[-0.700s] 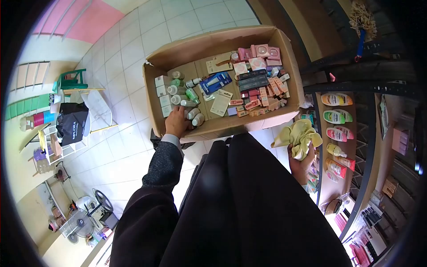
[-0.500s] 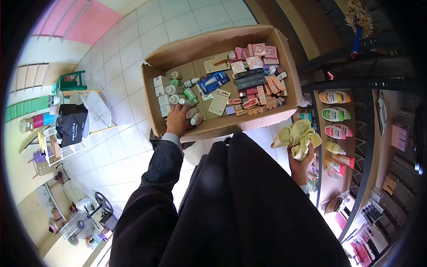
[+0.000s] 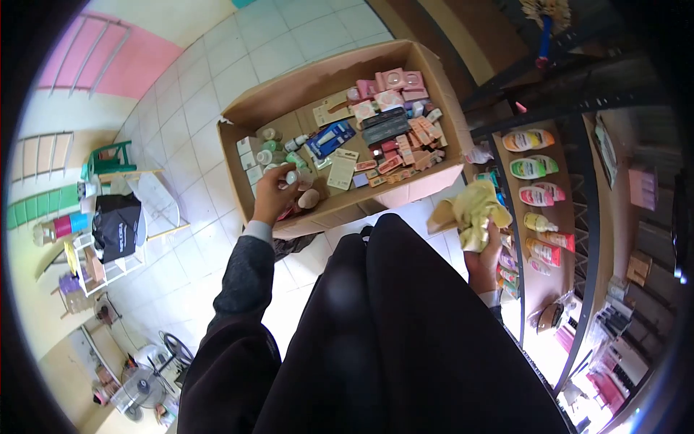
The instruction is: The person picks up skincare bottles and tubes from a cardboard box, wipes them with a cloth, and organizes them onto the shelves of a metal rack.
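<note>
My left hand (image 3: 272, 197) is closed around a small bottle (image 3: 292, 177) with a whitish cap, at the near left corner of a cardboard box (image 3: 340, 213). Other small bottles (image 3: 309, 199) stand beside and beyond the fingers, next to a row of white boxes (image 3: 247, 145). Farther right in the carton lie a blue package (image 3: 331, 139), a beige card (image 3: 343, 171), black boxes (image 3: 385, 126) and several pink and orange cosmetic boxes (image 3: 391, 79). A crumpled yellow cloth (image 3: 473, 213) is bunched in my right hand (image 3: 483, 260), close to the shelf.
At the right, a shelf (image 3: 510, 195) carries several colourful lotion bottles (image 3: 533, 167). A duster (image 3: 544, 36) hangs at the upper right. To the left are a green stool (image 3: 112, 159), a black bag (image 3: 118, 226) on a white rack, and a fan (image 3: 143, 388) on tiled floor.
My left hand has closed on a bottle and lifted it slightly among the others. My right hand, still holding the cloth, has shifted a little. The whole view has tilted somewhat.
</note>
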`<state>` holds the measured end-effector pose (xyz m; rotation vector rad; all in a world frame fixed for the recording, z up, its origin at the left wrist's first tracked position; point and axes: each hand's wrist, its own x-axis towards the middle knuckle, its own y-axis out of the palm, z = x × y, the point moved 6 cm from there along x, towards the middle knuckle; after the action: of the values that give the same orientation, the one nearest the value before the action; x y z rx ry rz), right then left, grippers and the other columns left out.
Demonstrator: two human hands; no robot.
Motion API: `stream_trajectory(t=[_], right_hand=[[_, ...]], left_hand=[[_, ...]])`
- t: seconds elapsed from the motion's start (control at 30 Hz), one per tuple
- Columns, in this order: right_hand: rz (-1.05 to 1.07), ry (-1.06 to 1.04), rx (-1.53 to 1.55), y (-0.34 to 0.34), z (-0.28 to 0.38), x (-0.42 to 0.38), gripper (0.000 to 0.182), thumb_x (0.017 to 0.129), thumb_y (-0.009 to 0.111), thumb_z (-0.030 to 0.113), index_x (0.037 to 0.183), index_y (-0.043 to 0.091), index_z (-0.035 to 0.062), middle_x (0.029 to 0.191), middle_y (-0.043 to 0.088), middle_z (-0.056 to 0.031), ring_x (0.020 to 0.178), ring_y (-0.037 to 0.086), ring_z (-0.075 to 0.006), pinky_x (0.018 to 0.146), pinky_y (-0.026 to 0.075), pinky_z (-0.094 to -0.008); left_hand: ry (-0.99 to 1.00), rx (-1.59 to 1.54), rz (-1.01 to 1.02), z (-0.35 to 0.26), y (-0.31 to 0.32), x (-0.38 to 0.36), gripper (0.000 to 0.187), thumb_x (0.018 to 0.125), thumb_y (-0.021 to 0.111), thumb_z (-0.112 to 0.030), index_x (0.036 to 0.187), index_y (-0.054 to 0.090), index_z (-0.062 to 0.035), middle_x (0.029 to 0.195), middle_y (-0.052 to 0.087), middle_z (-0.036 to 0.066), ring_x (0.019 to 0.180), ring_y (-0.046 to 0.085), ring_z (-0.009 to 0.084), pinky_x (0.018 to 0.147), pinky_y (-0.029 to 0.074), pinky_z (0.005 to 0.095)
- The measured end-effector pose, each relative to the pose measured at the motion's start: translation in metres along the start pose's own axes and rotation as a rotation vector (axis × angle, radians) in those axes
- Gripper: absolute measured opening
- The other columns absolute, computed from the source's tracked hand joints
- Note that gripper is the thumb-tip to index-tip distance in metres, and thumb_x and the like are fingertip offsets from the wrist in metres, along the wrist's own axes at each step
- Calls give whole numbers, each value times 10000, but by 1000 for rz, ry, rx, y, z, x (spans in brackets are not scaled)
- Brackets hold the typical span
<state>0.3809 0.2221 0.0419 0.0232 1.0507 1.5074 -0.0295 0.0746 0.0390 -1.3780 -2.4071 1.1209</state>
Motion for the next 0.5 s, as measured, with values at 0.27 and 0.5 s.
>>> stream_trajectory(t=[0.27, 0.5], right_hand=[[639, -468, -572, 169, 37, -25, 654, 674, 607, 8, 1279, 359, 26, 1281, 395, -104, 1193, 377, -207, 996, 301, -319], [437, -500, -663, 143, 40, -39, 590, 703, 673, 23, 1234, 415, 25, 1235, 445, -101, 1139, 418, -173, 956, 321, -288]], left_hand=[[233, -1085, 185, -187, 18, -8, 380, 831, 540, -40, 1198, 454, 14, 1055, 584, 141, 921, 560, 161, 824, 444, 285], [150, -1360, 116, -268, 110, -43, 349, 911, 458, -250, 1130, 493, 21, 961, 600, 101, 872, 554, 138, 801, 433, 261]])
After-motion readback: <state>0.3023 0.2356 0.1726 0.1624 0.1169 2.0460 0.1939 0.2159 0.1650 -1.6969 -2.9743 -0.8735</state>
